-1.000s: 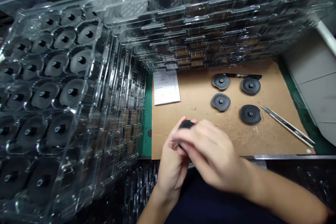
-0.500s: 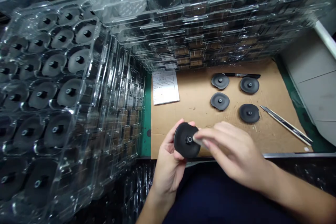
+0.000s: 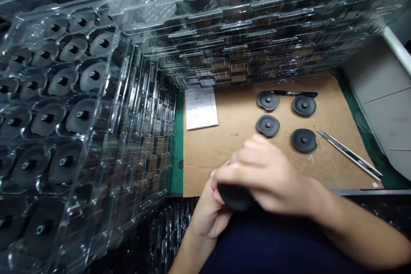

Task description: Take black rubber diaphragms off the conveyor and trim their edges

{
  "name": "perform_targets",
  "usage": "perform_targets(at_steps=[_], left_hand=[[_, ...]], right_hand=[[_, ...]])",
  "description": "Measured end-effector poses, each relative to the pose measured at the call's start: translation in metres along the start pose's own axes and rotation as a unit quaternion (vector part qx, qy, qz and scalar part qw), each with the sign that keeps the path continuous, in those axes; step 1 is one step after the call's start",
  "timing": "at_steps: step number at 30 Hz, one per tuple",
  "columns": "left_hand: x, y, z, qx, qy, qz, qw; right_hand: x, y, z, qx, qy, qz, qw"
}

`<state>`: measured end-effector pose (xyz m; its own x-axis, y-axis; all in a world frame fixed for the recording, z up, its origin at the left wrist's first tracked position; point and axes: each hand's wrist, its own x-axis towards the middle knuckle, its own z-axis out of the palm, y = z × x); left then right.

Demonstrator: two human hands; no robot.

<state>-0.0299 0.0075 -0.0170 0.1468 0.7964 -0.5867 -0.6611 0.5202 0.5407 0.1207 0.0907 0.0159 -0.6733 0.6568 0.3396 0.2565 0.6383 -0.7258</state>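
A round black disc [image 3: 236, 199], with a short central stem seen half a second ago, is gripped at its left edge by my left hand [image 3: 210, 214], fingers closed round it. My right hand [image 3: 268, 175] lies across the top of the disc and covers its stem. Its fingers are curled together and blurred; what they pinch is hidden. Beyond the hands, on a cardboard sheet [image 3: 205, 158], lie several similar discs: one at upper left [image 3: 268, 100], one below it [image 3: 267, 125], and two at right, upper [image 3: 304, 105] and lower [image 3: 304, 140].
A craft knife [image 3: 349, 154] lies at the right of the cardboard, blade toward the discs. A black pen [image 3: 295, 93] and a printed paper slip [image 3: 201, 109] lie farther back. Clear plastic trays of discs are stacked at left [image 3: 128, 137] and along the back [image 3: 224, 43].
My right hand has moved left over the disc, covering the stem that showed before. The disc has shifted slightly lower and toward me. The pale bit at the right fingertips is out of sight.
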Motion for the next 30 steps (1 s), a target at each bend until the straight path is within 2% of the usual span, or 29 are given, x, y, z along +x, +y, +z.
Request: perform_targets(at_steps=[2,4,5,7,10,12,14,16,18,20,22,24,27,30], left_hand=[[-0.002,0.001,-0.001,-0.036,-0.04,-0.019,0.998],[-0.004,0.004,-0.002,-0.069,-0.072,-0.038,0.994],[-0.005,0.005,-0.003,-0.08,-0.081,-0.046,0.992],[-0.006,0.005,-0.005,-0.096,-0.09,-0.055,0.99],[-0.004,0.002,-0.008,-0.118,-0.097,-0.052,0.987],[-0.001,0.0,-0.009,-0.125,-0.109,-0.049,0.985],[0.001,-0.001,-0.009,-0.128,-0.128,-0.054,0.982],[0.002,-0.001,-0.009,-0.121,-0.143,-0.058,0.981],[0.003,-0.002,-0.007,-0.108,-0.143,-0.049,0.983],[0.003,-0.003,-0.007,-0.086,-0.117,-0.026,0.989],[0.002,-0.005,-0.007,-0.062,-0.074,0.001,0.995],[0.001,-0.007,-0.007,-0.05,-0.048,0.013,0.997],[0.0,-0.006,-0.007,-0.053,-0.053,0.027,0.997],[0.001,-0.006,-0.008,-0.037,-0.041,0.059,0.997]], right_hand=[[-0.006,0.019,-0.002,0.016,0.035,0.115,0.993],[-0.02,0.037,0.002,0.024,0.044,0.244,0.968],[-0.029,0.044,0.008,0.032,0.029,0.285,0.958],[-0.052,0.051,0.026,0.06,-0.025,0.319,0.946],[-0.081,0.051,0.053,0.095,-0.083,0.3,0.946],[-0.088,0.047,0.059,0.1,-0.081,0.289,0.949],[-0.083,0.042,0.05,0.08,-0.03,0.302,0.949],[-0.069,0.031,0.032,0.033,0.056,0.315,0.947],[-0.051,0.016,0.013,-0.016,0.124,0.267,0.956],[-0.036,0.002,0.001,-0.041,0.11,0.152,0.981],[-0.026,-0.006,-0.002,-0.048,0.048,0.065,0.996],[-0.023,-0.007,-0.001,-0.074,0.005,0.083,0.994],[-0.023,-0.006,0.002,-0.111,0.04,0.154,0.981],[-0.021,-0.007,0.007,-0.05,0.07,0.103,0.991]])
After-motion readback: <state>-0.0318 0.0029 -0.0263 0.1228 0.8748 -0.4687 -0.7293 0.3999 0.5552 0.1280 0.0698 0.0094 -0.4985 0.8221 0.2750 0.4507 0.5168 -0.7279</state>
